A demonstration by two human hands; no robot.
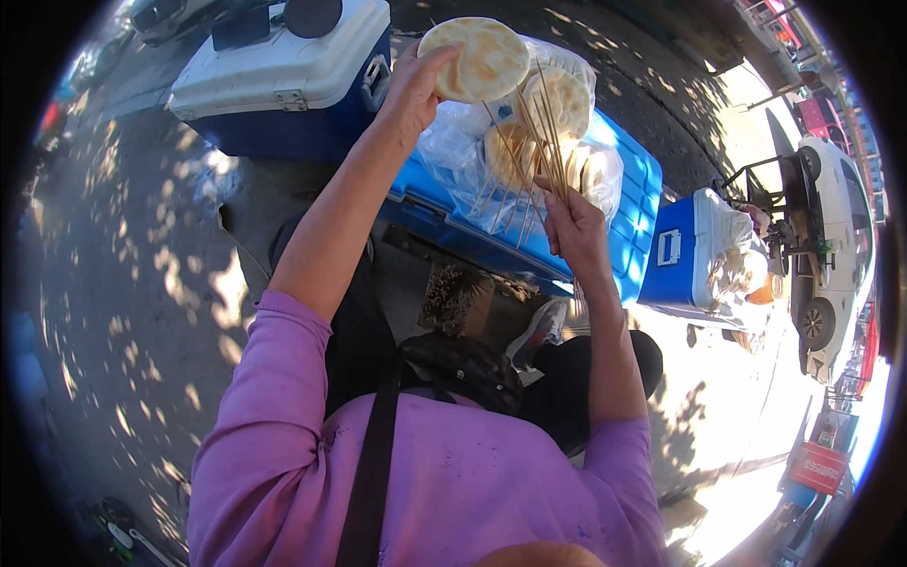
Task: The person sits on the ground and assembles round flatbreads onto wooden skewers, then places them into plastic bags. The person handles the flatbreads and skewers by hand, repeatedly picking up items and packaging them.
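Note:
My left hand (413, 87) grips a round flatbread (484, 59) by its left edge, thumb on the top face. The bread is pale with light brown patches. In my right hand (576, 227) is a loose bundle of thin wooden skewers (540, 132), fanned out with their tips toward the bread. Below the skewers more flatbreads (559, 102) lie in a clear plastic bag (452, 142). The bag rests on a bright blue cooler box (628, 180). Whether any skewer touches the held bread is hard to make out.
A white-lidded dark blue cooler (274, 85) stands at the left. To the right is another blue cooler (675, 250) with bagged things on it. A cardboard box of thin sticks (456, 298) sits between my legs. A white car (836, 246) is at the far right.

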